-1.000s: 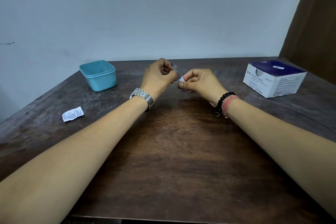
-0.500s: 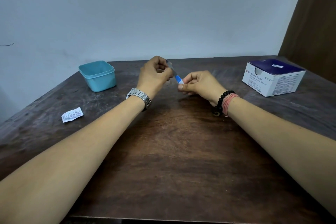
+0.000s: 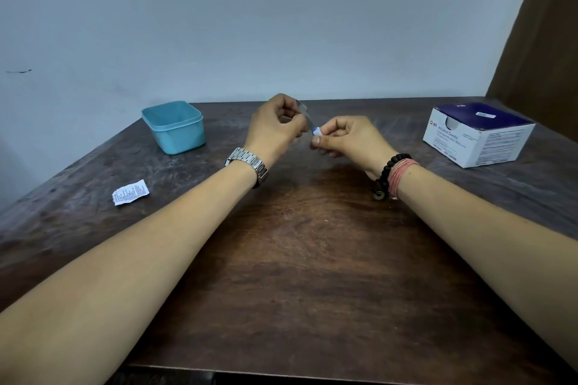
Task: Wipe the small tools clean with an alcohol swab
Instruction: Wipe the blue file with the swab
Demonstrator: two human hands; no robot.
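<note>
Between hands, tool (image 3: pixel 306 117) slants down-right.

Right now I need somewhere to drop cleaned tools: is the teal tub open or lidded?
Open: the teal tub has no lid on it, and its inside wall shows past the rim.

Left hand (image 3: pixel 275 126) pinches a thin, blurred tool (image 3: pixel 304 112); right hand (image 3: pixel 350 139) pinches its blue-white end (image 3: pixel 316 131). Teal tub (image 3: pixel 175 126) sits beyond the left hand, swab box (image 3: pixel 478 134) to the right of the right hand, torn wrapper (image 3: pixel 129 196) by the left forearm.
</note>
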